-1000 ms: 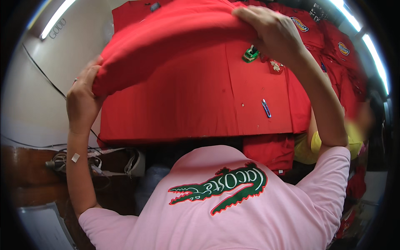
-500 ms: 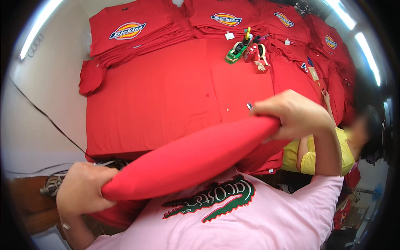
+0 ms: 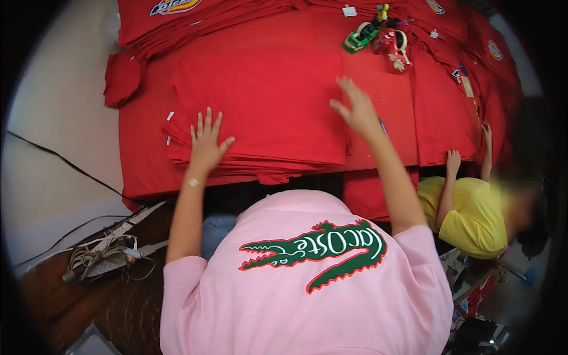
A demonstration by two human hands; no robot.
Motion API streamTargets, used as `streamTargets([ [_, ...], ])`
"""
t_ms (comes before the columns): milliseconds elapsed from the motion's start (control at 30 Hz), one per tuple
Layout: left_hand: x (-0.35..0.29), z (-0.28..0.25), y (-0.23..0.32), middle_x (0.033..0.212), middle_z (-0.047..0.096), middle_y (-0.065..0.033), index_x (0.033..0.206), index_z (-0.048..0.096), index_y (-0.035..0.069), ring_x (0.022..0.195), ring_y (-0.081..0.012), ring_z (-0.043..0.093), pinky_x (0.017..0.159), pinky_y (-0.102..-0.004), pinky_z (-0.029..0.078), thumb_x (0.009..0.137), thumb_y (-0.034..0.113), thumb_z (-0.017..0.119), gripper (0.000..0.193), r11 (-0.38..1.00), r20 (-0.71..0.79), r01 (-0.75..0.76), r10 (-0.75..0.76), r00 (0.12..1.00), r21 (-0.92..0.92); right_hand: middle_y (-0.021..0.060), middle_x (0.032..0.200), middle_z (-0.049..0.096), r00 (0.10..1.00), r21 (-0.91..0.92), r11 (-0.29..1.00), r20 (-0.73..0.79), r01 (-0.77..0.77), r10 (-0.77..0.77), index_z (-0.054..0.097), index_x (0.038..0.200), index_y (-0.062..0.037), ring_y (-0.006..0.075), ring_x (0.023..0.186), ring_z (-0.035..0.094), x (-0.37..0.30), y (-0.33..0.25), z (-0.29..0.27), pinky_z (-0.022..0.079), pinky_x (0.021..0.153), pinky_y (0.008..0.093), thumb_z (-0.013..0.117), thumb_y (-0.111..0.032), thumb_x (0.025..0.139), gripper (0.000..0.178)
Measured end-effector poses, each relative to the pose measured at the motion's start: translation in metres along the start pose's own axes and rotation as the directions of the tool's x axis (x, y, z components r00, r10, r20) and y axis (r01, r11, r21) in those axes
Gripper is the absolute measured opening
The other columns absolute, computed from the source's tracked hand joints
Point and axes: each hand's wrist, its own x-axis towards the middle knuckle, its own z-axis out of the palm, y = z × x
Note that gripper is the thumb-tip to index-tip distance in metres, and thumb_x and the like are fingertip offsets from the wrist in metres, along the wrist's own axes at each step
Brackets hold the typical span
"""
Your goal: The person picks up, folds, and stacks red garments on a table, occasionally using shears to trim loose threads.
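Note:
A stack of folded red shirts (image 3: 266,106) lies on the red-covered table (image 3: 378,136) in front of me, its layered edges facing me. Small white tags poke out at its left side. My left hand (image 3: 206,144) rests with spread fingers on the near left part of the stack. At the stack's right edge is my right hand (image 3: 358,109), its fingers stretched out and apart, slightly blurred. Neither hand grips anything.
Green (image 3: 358,40) and red (image 3: 397,58) tape dispensers stand at the back right. Folded red shirts with logos (image 3: 177,7) line the far side. A person in a yellow top (image 3: 473,213) handles red shirts (image 3: 444,112) at the right. Tangled cables (image 3: 100,257) lie lower left.
The red bundle that both hands held up by its ends now lies flat on the table as a stack. Both hands have let go and moved forward onto it. The view has tilted downward.

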Motion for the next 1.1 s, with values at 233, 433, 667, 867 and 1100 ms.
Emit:
streamTargets([
  [233, -0.141, 0.03, 0.002, 0.171, 0.02, -0.0153, 0.161, 0.035, 0.014, 0.157, -0.0396, 0.017, 0.125, -0.0603, 0.01, 0.095, 0.028, 0.065, 0.073, 0.952, -0.093, 0.247, -0.266, 0.959, -0.182, 0.017, 0.16, 0.044, 0.972, 0.054, 0.97, 0.012, -0.235, 0.235, 0.045, 0.153, -0.0063, 0.0345, 0.149, 0.039, -0.172, -0.036, 0.07, 0.03, 0.121, 0.047, 0.054, -0.011, 0.103, 0.052],
  [433, -0.165, 0.055, -0.077, 0.15, 0.05, -0.0182, 0.143, 0.053, 0.006, 0.139, -0.0352, 0.047, 0.116, -0.0502, 0.033, 0.096, 0.016, 0.062, 0.049, 0.591, -0.349, 0.415, -0.777, 0.525, -0.692, 0.0062, 0.102, 0.074, 0.713, 0.672, 0.513, 0.033, -0.535, 0.7, 0.07, 0.119, -0.0059, 0.0103, 0.09, 0.069, -0.147, 0.032, 0.045, 0.052, 0.078, 0.0231, 0.056, -0.016, 0.107, 0.021],
  [667, -0.105, 0.057, -0.126, 0.123, 0.068, -0.0132, 0.123, 0.065, 0.001, 0.118, -0.0249, 0.062, 0.103, -0.0348, 0.047, 0.103, 0.019, 0.058, 0.028, -0.066, 0.088, 0.074, -0.93, 0.357, -0.995, 0.0042, 0.1, 0.072, 0.609, 0.594, 0.388, 0.226, -0.705, 0.76, 0.069, 0.116, -0.0079, 0.0088, 0.083, 0.066, -0.135, 0.022, 0.06, 0.048, 0.063, 0.0232, 0.067, -0.024, 0.102, 0.022],
  [867, -0.054, 0.075, -0.136, 0.113, 0.069, -0.0143, 0.122, 0.066, -0.003, 0.106, -0.0221, 0.064, 0.098, -0.0336, 0.049, 0.095, 0.026, 0.076, 0.04, 0.311, -0.192, 0.151, -0.833, 0.518, -0.938, 0.0056, 0.099, 0.068, 0.786, 0.419, 0.711, 0.008, -0.564, 0.618, 0.068, 0.116, -0.0018, 0.0118, 0.086, 0.064, -0.155, -0.008, 0.06, 0.054, 0.078, 0.0281, 0.071, -0.003, 0.091, 0.025],
  [1100, -0.038, 0.046, -0.126, 0.098, 0.066, -0.0077, 0.127, 0.062, 0.002, 0.088, -0.0175, 0.061, 0.082, -0.0317, 0.051, 0.09, 0.02, 0.081, 0.045, 0.518, -0.316, 0.247, -0.766, 0.56, -0.819, 0.0023, 0.072, 0.061, 0.619, 0.489, 0.439, 0.305, -0.754, 0.723, 0.068, 0.096, -0.0006, 0.0097, 0.066, 0.056, -0.184, -0.038, 0.05, 0.047, 0.06, 0.0278, 0.078, -0.028, 0.093, 0.029],
])
